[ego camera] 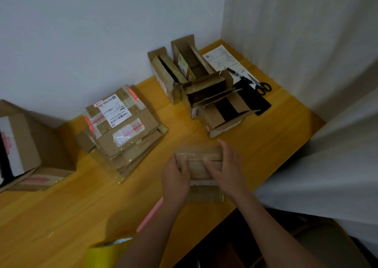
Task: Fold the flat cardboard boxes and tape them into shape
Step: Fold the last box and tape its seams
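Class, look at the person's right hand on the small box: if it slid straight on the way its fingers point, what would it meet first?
The right hand points up and left across the small box. Going on past the box's far edge, it would probably meet bare table first, then perhaps the flat box stack; depth is unclear.

Scissors (263, 87) and a pen (238, 74) lie on the paper sheet (219, 59)

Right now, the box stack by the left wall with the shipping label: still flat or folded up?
Flat. The labelled box stack lies collapsed on the table, layers flush, no walls raised. Both hands work another small box.
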The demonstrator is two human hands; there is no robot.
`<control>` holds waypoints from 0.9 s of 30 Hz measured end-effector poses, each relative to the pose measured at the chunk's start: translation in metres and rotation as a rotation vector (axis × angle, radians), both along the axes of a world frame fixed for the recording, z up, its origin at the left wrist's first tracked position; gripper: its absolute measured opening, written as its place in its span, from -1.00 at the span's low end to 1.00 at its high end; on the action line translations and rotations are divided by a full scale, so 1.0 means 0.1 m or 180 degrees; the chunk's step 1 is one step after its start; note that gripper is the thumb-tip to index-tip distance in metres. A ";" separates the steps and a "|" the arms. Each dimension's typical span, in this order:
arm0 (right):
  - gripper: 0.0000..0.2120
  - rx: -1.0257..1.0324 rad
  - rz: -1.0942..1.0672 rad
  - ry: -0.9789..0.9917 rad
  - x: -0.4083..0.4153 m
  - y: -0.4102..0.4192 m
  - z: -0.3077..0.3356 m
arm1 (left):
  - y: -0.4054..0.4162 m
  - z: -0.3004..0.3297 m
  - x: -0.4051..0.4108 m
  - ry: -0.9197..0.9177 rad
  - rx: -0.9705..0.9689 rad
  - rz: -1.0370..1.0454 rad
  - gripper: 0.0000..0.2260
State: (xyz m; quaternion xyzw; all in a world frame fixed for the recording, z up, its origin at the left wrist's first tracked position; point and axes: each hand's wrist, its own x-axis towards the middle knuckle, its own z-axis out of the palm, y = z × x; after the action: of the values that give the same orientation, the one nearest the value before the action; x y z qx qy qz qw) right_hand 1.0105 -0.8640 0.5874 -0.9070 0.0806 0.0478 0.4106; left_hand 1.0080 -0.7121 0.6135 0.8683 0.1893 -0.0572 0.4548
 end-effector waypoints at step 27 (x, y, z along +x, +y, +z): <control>-0.72 -0.0017 0.0010 -0.0040 0.10 -0.10 -0.05 | 0.04 -0.11 0.05 0.0252 -0.0776 0.0215 -0.70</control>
State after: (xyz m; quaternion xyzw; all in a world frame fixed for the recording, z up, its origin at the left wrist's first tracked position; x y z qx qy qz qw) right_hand 1.0201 -0.8740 0.5821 -0.9085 0.0768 0.0426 0.4085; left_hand 1.0130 -0.7082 0.6026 0.7968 0.2279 -0.0986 0.5509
